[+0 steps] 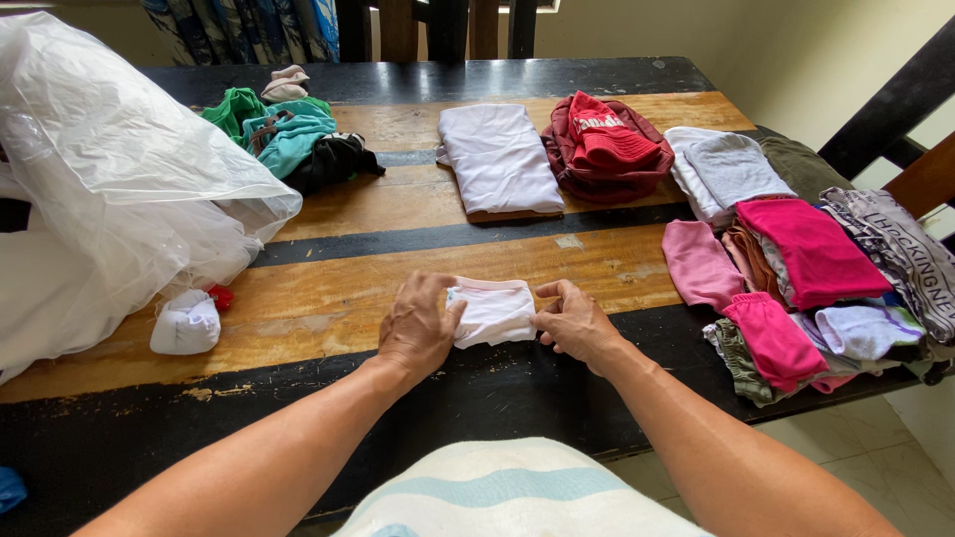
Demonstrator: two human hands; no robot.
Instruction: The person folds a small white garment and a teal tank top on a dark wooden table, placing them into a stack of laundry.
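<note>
Left hand (418, 328) and right hand (575, 323) hold one small folded pale cloth (492, 311) by its sides, near the table's (378, 288) near edge; bare wood lies on its left.

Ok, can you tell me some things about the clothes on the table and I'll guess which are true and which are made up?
1. Both hands, left hand and right hand, touch the small pale pink folded cloth. True.
2. The red garment lies on the floor. False: it lies on the wooden table.
3. A big clear plastic bag sits at the left. True.
4. The white folded shirt is inside the bag. False: it lies flat mid-table, beside the red garment.
5. A rolled white cloth lies by the bag. True.
</note>
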